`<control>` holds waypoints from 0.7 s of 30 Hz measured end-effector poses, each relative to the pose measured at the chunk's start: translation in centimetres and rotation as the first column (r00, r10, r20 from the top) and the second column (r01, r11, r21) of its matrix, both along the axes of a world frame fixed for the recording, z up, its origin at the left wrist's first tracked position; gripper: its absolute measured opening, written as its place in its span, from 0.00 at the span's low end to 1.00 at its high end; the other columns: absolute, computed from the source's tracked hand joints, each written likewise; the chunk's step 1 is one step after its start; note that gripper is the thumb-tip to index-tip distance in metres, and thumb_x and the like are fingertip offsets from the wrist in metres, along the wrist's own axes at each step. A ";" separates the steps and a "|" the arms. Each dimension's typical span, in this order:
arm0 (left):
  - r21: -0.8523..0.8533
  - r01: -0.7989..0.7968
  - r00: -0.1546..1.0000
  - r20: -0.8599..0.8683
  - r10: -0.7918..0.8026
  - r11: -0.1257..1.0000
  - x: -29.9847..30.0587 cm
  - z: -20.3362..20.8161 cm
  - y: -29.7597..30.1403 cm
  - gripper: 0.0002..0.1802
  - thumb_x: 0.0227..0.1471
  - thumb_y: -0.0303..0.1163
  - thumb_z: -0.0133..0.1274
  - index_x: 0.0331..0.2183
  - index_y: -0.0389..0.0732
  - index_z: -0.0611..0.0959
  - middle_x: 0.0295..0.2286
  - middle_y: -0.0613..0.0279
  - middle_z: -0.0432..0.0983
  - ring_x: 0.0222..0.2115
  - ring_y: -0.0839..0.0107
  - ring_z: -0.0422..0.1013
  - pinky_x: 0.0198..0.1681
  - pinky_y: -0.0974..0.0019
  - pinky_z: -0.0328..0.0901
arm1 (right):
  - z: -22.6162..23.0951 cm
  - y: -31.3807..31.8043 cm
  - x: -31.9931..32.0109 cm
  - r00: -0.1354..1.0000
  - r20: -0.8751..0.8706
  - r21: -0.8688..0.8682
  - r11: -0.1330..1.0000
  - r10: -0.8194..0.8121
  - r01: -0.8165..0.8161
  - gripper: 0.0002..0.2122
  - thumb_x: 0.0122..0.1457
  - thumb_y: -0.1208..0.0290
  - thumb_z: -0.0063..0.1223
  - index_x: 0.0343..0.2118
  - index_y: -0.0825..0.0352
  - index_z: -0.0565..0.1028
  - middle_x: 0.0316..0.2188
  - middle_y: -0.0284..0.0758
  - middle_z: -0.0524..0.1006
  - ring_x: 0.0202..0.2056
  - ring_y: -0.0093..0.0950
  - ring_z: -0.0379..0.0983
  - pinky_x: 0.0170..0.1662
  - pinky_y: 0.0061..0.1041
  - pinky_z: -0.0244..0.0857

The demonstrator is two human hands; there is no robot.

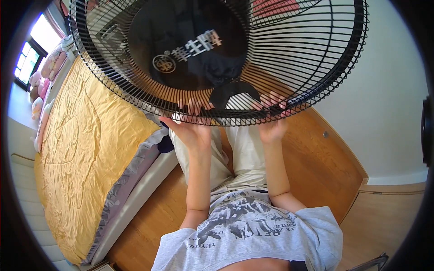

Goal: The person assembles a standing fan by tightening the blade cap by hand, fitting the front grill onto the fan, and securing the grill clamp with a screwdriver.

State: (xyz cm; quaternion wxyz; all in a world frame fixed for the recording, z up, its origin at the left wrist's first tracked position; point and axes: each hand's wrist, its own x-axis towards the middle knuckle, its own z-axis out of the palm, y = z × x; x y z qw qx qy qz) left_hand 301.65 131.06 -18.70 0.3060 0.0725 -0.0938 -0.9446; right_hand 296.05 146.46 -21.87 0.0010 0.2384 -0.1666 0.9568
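A large round black fan guard [316,58] of thin wire spokes fills the top of the view, raised in front of me. A glossy black disc [190,74] with silver lettering covers its middle. My left hand [193,131] grips the near rim, its fingers curled over the wires and the thumb pointing out to the left. To its right, my right hand [272,122] is closed on the same rim, fingertips showing through the wires. Between the hands is a curved black piece [221,95]. The guard's far edge runs out of the picture.
On the left is a bed with a yellow cover [86,149]; stuffed toys [38,86] line its far side by a window [27,63]. The wooden floor [312,158] meets a white wall [379,108] at right. A dark object [426,131] stands at the right rim.
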 end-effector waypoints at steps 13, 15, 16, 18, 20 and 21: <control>-0.079 0.139 0.944 -0.289 -0.156 0.987 -1.9 -0.2 0.0 0.38 0.38 0.61 0.44 0.43 0.41 0.67 0.42 0.60 0.63 0.43 0.61 0.59 0.46 0.57 0.55 | -0.3 0.6 -2.3 0.983 -0.173 0.030 0.997 -0.058 0.064 0.12 0.47 0.69 0.48 0.35 0.61 0.61 0.26 0.28 0.64 0.32 0.27 0.62 0.45 0.42 0.57; 0.030 0.178 0.953 -0.256 -0.165 0.984 -2.3 0.1 0.1 0.36 0.37 0.64 0.42 0.38 0.42 0.70 0.36 0.61 0.69 0.37 0.60 0.63 0.40 0.54 0.59 | 0.2 0.9 -1.8 0.989 -0.139 0.010 0.999 -0.050 0.052 0.14 0.47 0.68 0.49 0.36 0.61 0.60 0.25 0.28 0.62 0.29 0.24 0.59 0.46 0.42 0.56; 0.031 0.176 0.952 -0.258 -0.162 0.984 -2.7 0.2 0.1 0.36 0.37 0.64 0.42 0.38 0.42 0.70 0.36 0.61 0.69 0.37 0.60 0.63 0.40 0.54 0.59 | 0.2 1.1 -1.9 0.989 -0.142 0.012 0.999 -0.048 0.050 0.14 0.47 0.68 0.49 0.36 0.61 0.60 0.25 0.28 0.62 0.29 0.24 0.59 0.46 0.42 0.56; 0.096 0.115 0.971 -0.219 -0.092 0.989 -3.1 0.6 -0.1 0.35 0.39 0.62 0.40 0.39 0.43 0.70 0.36 0.62 0.68 0.37 0.61 0.64 0.39 0.53 0.59 | 0.7 1.4 -2.1 0.962 -0.260 -0.010 0.996 0.081 -0.086 0.13 0.49 0.69 0.47 0.37 0.63 0.61 0.28 0.32 0.63 0.31 0.27 0.59 0.46 0.42 0.56; -0.098 0.177 0.908 -0.368 -0.200 0.979 -3.1 -1.1 -1.7 0.33 0.41 0.61 0.40 0.41 0.45 0.70 0.38 0.63 0.68 0.39 0.61 0.63 0.41 0.55 0.59 | 1.7 1.6 -1.4 0.975 -0.217 0.163 0.987 0.055 -0.020 0.12 0.48 0.71 0.47 0.35 0.65 0.61 0.28 0.34 0.65 0.30 0.27 0.61 0.43 0.38 0.58; -0.131 0.253 0.862 -0.420 -0.285 0.958 -3.3 -1.7 -2.4 0.33 0.42 0.60 0.40 0.42 0.45 0.69 0.39 0.64 0.67 0.40 0.62 0.62 0.43 0.56 0.58 | 2.5 2.0 -0.7 0.984 -0.176 0.330 0.943 0.008 0.051 0.11 0.47 0.73 0.48 0.34 0.67 0.62 0.28 0.36 0.67 0.29 0.27 0.63 0.41 0.33 0.59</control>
